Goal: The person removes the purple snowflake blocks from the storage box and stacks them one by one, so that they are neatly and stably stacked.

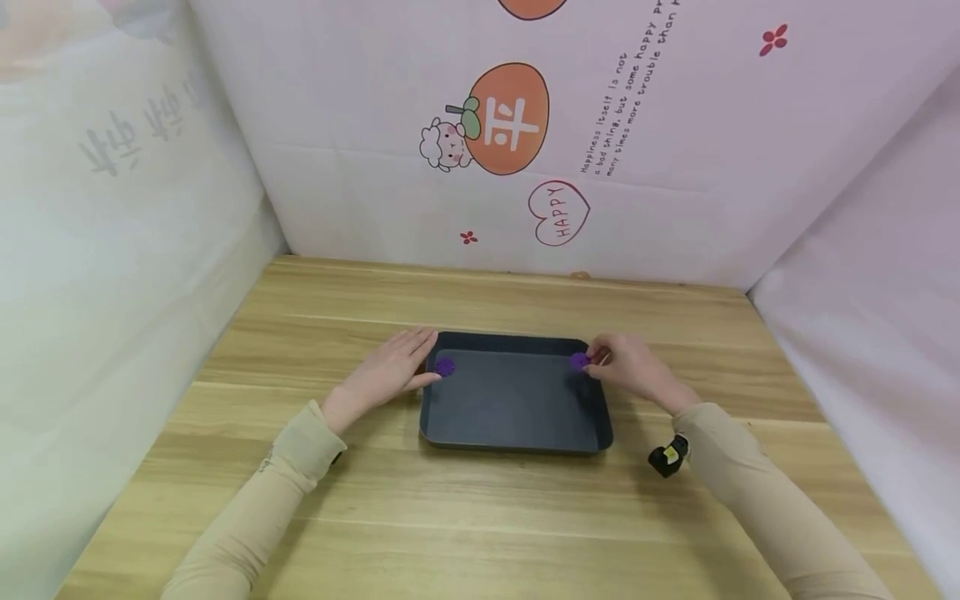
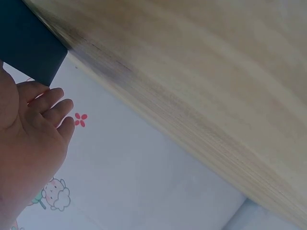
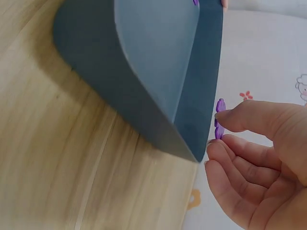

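A dark grey rectangular tray (image 1: pixel 517 408) lies on the wooden table. Its back left corner is touched by my left hand (image 1: pixel 386 371), fingers extended along the rim and thumb pointing inward. Beside that thumb, inside the tray, is a small round purple piece (image 1: pixel 445 367). Over the back right corner, my right hand (image 1: pixel 633 367) pinches a second purple piece (image 1: pixel 579 362) between thumb and fingers. The right wrist view shows this held piece (image 3: pixel 219 125) edge-on, thin with a bumpy outline. In the left wrist view the left hand (image 2: pixel 38 124) appears at the tray's corner (image 2: pixel 36 45).
Wood-grain tabletop (image 1: pixel 480 525) surrounds the tray. Behind it stands a white printed backdrop (image 1: pixel 360 200), with pale sheets at both sides. A small black device with a yellow label (image 1: pixel 667 457) hangs at the right wrist.
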`<state>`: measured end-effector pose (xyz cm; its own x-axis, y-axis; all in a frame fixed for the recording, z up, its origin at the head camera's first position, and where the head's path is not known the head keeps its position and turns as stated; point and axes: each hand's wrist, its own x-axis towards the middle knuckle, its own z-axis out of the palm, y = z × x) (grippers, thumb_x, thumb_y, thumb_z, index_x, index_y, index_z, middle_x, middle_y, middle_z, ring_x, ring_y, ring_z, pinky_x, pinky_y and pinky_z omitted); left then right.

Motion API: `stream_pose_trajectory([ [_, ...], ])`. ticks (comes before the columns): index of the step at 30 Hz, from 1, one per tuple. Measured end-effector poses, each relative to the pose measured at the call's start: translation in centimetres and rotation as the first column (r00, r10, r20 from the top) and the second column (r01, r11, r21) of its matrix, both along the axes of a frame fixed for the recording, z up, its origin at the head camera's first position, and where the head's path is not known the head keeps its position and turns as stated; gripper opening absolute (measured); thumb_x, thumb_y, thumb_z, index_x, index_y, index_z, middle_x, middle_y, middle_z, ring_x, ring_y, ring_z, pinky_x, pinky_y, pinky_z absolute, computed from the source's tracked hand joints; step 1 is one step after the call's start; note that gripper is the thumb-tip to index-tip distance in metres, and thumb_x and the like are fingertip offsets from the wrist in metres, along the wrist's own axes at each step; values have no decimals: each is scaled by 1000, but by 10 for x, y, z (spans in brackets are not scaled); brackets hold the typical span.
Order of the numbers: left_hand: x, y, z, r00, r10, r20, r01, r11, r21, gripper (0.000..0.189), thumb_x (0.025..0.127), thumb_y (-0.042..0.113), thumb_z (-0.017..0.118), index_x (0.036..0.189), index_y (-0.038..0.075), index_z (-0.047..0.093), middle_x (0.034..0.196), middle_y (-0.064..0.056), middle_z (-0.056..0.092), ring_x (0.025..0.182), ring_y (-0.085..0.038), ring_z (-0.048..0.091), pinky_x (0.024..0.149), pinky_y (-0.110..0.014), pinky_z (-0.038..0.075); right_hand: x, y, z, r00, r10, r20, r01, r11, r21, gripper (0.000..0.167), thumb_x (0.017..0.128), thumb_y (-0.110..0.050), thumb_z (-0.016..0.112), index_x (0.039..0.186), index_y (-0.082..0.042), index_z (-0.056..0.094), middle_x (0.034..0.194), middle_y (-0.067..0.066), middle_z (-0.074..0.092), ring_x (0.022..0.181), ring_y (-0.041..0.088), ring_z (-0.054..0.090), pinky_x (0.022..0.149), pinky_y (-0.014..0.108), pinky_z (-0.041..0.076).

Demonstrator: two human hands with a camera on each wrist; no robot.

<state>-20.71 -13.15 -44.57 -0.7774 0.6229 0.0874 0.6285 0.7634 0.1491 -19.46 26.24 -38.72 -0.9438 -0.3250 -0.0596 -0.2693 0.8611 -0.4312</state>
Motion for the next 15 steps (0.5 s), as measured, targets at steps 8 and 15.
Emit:
stream_pose_trajectory([
  [8,1,-1,1,999,-9,-36,8,1000,-12,74,101,47,52,153,-2,32,160,-20,32,150,-35,30,126,-50,26,3,22,4,999,-24,-24,24,1000,-2,19,87,-11,72,98,4,68,92,17,72,81,24,67,68,33,56],
  [15,-1,0,-1,1000,-2,-24,2,1000,-22,74,101,49,49,154,1,30,162,-17,31,152,-32,28,127,-47,24,8,41,3,998,-41,-55,43,999,22,19,87,-11,71,98,5,69,92,19,73,82,27,69,73,43,60],
])
